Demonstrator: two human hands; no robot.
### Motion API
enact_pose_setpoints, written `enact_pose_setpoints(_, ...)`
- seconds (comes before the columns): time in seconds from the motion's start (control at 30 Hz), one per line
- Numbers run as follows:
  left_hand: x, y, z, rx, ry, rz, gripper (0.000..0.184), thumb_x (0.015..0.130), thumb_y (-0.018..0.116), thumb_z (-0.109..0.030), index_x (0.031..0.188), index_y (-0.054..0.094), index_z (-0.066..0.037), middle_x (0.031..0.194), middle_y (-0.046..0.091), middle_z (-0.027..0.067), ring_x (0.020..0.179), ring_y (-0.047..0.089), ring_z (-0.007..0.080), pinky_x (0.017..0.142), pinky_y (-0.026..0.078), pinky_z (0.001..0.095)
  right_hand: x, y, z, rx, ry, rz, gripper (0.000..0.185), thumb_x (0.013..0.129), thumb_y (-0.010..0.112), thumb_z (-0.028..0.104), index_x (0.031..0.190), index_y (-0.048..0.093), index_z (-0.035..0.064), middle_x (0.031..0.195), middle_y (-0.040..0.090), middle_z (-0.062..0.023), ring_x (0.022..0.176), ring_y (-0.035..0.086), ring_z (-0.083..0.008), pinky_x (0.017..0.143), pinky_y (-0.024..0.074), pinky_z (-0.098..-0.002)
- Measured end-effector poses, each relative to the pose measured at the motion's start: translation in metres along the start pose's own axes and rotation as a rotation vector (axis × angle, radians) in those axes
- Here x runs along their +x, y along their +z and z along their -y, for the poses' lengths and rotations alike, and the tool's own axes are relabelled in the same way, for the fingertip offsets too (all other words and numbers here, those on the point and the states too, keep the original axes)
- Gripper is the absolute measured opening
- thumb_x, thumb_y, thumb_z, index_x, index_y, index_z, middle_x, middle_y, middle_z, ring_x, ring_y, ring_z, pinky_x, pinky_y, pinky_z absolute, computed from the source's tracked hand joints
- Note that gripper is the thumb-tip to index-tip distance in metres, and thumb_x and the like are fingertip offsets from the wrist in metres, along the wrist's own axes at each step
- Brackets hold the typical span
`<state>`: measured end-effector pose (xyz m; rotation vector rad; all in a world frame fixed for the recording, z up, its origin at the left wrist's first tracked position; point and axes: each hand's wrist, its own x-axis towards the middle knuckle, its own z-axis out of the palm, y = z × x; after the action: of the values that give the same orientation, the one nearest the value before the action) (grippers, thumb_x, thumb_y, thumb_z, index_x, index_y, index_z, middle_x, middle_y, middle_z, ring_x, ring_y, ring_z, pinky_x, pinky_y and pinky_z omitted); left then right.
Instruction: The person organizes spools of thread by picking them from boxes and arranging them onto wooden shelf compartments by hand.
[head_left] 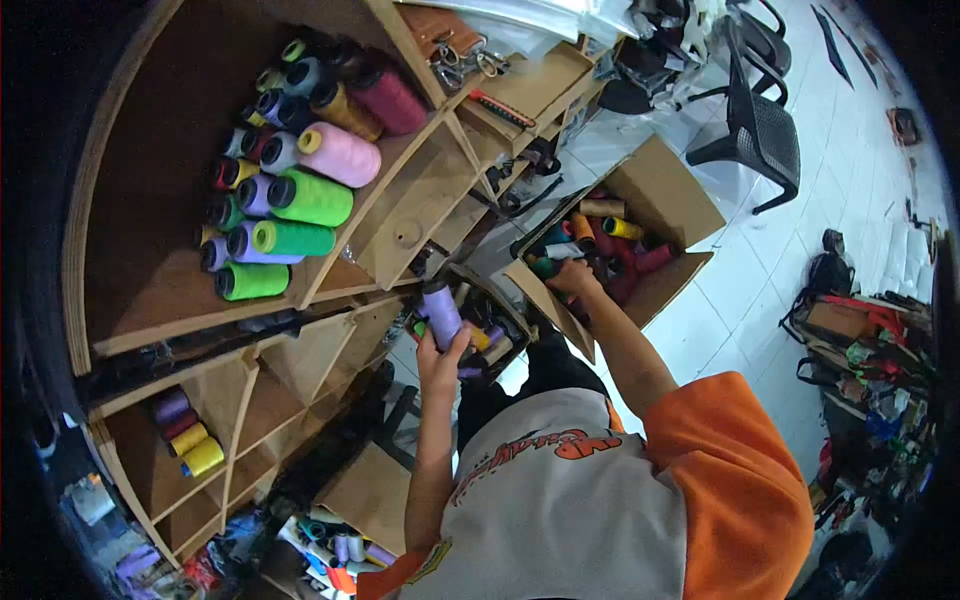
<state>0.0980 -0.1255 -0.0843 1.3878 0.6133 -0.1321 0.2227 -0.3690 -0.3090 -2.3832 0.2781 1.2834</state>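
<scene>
My left hand (pixel 442 358) is closed round a purple thread spool (pixel 441 312), held upright above a dark crate (pixel 508 325) of mixed spools. My right hand (pixel 572 278) reaches into an open cardboard box (pixel 665 185) with spools inside; its fingertips are at a whitish spool, and whether it grips anything is hard to make out. Yellow (pixel 622 229), orange and dark red spools lie beside that hand in the box. On the wooden shelf (pixel 150 180) at the upper left are stacked many-coloured spools, among them a pink one (pixel 340 154) and a bright green one (pixel 312 198).
Lower cubbies hold a few spools, including a yellow one (pixel 203 457). Another cardboard box (pixel 370 490) and loose spools are at the bottom. A dark chair (pixel 755 130) stands on the tiled floor at the upper right. A cluttered pile (pixel 870 400) lies at the right.
</scene>
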Motion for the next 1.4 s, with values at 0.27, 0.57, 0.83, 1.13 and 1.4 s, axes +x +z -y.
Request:
enact_pose_setpoints(0.27,-0.016,-0.023,0.021,0.102,0.000,-0.037,0.034,0.082,0.070,-0.020,0.104,0.056,0.001,0.087,0.063,0.0072,0.075,0.061,0.0137,0.071,0.048,0.0275,-0.018,-0.032,0.009,-0.358,-0.204,0.087,0.060,0.053,0.076,0.043,0.094,0.068,0.0002,0.104,0.066,-0.0186,0.096,0.064,-0.0289,0.076,0.0519,-0.0411)
enact_pose_setpoints(0.57,-0.020,-0.030,0.021,0.134,-0.011,-0.076,0.035,0.078,0.071,-0.023,0.102,0.059,-0.001,0.088,0.064,0.0053,0.080,0.059,0.0147,0.073,0.047,0.0286,0.036,-0.007,0.004,-0.718,-0.185,0.280,0.061,0.051,0.079,0.035,0.102,0.066,0.0032,0.101,0.065,-0.0177,0.093,0.064,-0.0286,0.076,0.0522,-0.0395)
enact_pose_setpoints(0.83,-0.020,-0.038,0.017,0.010,0.022,-0.006,0.040,0.076,0.073,-0.019,0.107,0.056,-0.001,0.091,0.063,0.0072,0.083,0.059,0.0138,0.078,0.047,0.0292,-0.033,-0.048,0.003,-0.457,-0.223,0.250,0.060,0.047,0.078,0.033,0.096,0.067,0.0014,0.084,0.067,-0.0198,0.080,0.066,-0.0299,0.068,0.0523,-0.0413)
enact_pose_setpoints(1.13,0.002,-0.062,0.003,0.037,0.170,0.185,0.047,0.070,0.078,-0.017,0.107,0.052,-0.003,0.094,0.059,0.0043,0.083,0.057,0.0126,0.076,0.047,0.0274,-0.168,-0.126,0.004,-0.022,-0.480,-0.046,0.076,0.049,0.077,0.024,0.117,0.053,-0.0024,0.094,0.065,-0.0177,0.084,0.062,-0.0253,0.074,0.0498,-0.0353)
enact_pose_setpoints(1.4,-0.009,-0.087,-0.020,-0.357,0.106,0.516,0.043,0.072,0.074,-0.012,0.109,0.055,-0.002,0.098,0.062,0.0077,0.090,0.063,0.0176,0.073,0.054,0.0309,-0.321,-0.142,0.085,0.266,-0.901,0.237,0.091,0.049,0.079,0.015,0.130,0.040,-0.0020,0.114,0.055,-0.0079,0.103,0.052,-0.0186,0.091,0.0418,-0.0300)
